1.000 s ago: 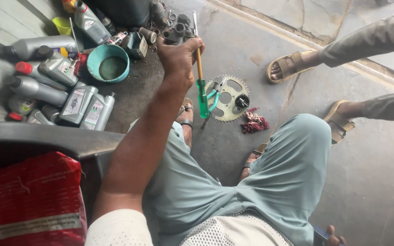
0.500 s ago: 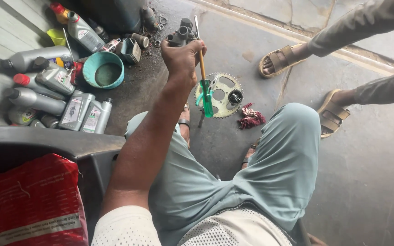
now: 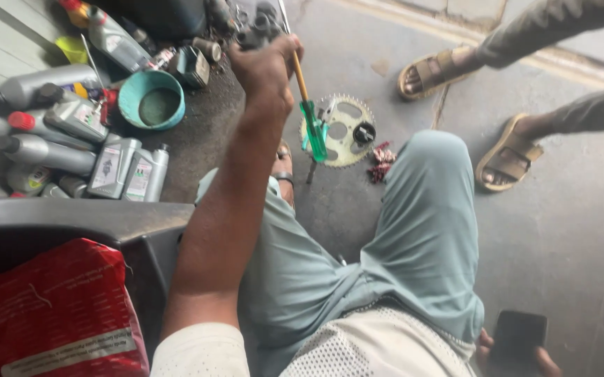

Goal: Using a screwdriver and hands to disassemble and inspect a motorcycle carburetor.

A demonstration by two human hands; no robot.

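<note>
My left hand (image 3: pixel 267 70) reaches forward over the concrete floor and is closed around the upper shaft of a screwdriver (image 3: pixel 314 129), whose green handle hangs downward. Just beyond the handle a toothed metal sprocket (image 3: pixel 347 132) lies flat on the floor, with a small red crumpled piece (image 3: pixel 380 159) beside it. At the bottom right, my right hand (image 3: pixel 549 361) holds a black phone (image 3: pixel 518 335) next to my thigh. I am sitting with my knees raised, in pale green trousers.
Several grey oil bottles (image 3: pixel 117 167) and a teal bowl (image 3: pixel 152 98) stand at the left. Dark metal parts (image 3: pixel 256 24) lie beyond my hand. A red bag (image 3: pixel 50 307) sits at the lower left. Another person's sandalled feet (image 3: pixel 508 157) are at the right.
My left hand stays raised with the screwdriver, its handle still hanging over the sprocket. The view has tilted down, and my right hand with the phone has come into sight.
</note>
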